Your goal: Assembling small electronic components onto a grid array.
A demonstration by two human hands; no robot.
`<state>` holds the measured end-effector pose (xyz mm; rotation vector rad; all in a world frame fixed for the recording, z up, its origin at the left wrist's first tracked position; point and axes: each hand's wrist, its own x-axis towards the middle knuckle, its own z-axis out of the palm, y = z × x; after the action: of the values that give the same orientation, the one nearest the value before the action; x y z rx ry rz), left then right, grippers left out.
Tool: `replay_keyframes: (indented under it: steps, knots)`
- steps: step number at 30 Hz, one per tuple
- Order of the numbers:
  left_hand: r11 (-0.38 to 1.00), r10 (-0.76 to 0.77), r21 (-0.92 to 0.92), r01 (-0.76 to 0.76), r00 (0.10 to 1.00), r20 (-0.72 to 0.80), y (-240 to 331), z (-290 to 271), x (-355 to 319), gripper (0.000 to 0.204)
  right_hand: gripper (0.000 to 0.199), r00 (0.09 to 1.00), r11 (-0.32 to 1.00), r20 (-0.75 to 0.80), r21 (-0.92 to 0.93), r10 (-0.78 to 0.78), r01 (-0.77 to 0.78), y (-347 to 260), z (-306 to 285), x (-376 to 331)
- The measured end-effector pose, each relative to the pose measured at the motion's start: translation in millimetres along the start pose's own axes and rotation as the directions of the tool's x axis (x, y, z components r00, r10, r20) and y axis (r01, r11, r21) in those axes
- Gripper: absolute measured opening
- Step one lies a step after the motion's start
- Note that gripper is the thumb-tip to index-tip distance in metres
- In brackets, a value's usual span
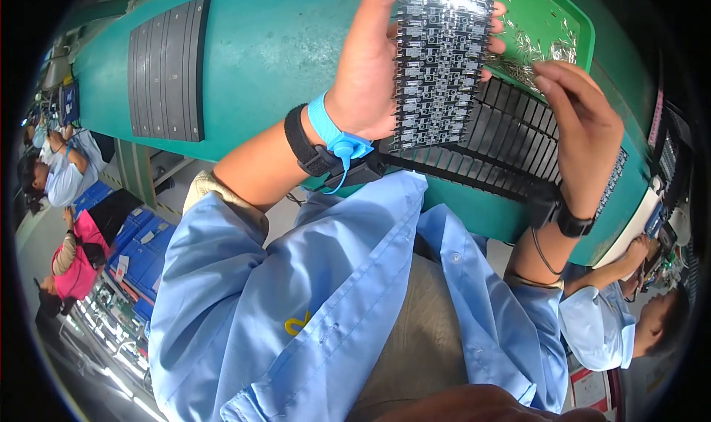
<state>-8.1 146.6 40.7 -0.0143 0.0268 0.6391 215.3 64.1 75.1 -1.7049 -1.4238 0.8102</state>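
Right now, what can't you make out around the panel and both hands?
- Circuit panel, head view: top cut by the edge; parts too small.
- Left hand: fingertips mostly hidden behind the panel.
- Right hand: fingertip contents unclear.
- Green tray: metal bits too small.

The panel [442, 59] in my left hand [368, 74] is a flat rectangular sheet of small black circuit pieces set in tidy rows and columns, each with pale metal specks that catch the light. Fine pins bristle along its long edges. It stands nearly upright, long side running from 12 down to 6 o'clock, lifted off the desk [274, 44]. My thumb side lies along its 9 o'clock edge and my fingertips [498, 11] curl round the 3 o'clock edge. My right hand [585, 133], fingers bent, sits just beside its lower corner at 4 o'clock, not clearly touching.
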Motion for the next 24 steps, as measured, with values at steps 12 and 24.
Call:
replay_keyframes:
  steps: [12,24]
  knots:
    - [0.999,0.041,0.016,-0.041,0.999,-0.013,-1.4,-1.1,-2.8,0.088,0.017,0.989,0.961,0.058,0.249,-0.135,0.117,-8.7,48.2,-30.1]
    - [0.995,0.092,0.040,-0.092,0.996,-0.004,3.0,-5.7,-3.0,0.083,0.017,0.976,0.970,0.066,0.143,-0.205,0.194,-6.1,58.2,-26.5]
